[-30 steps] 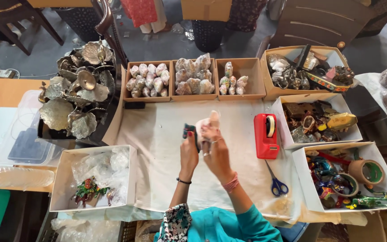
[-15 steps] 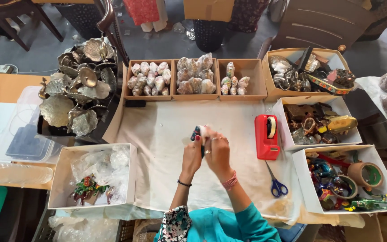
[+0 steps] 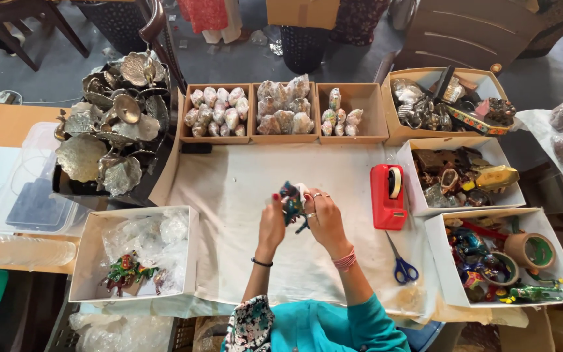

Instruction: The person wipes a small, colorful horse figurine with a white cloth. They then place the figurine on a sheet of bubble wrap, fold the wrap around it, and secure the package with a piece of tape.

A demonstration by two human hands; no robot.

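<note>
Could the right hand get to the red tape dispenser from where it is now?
Probably yes. The red tape dispenser stands beside the right hand with only bare white cloth between them. But both hands hold a small painted figurine, so it would have to let go first.

Both arms reach up from the near edge, bent a little at the elbows. The left hand [image 3: 272, 221] and the right hand [image 3: 322, 218] are close together, almost touching. Their fingers curl in toward each other, pinching tight. The wrists lean in, both lifted up.
</note>
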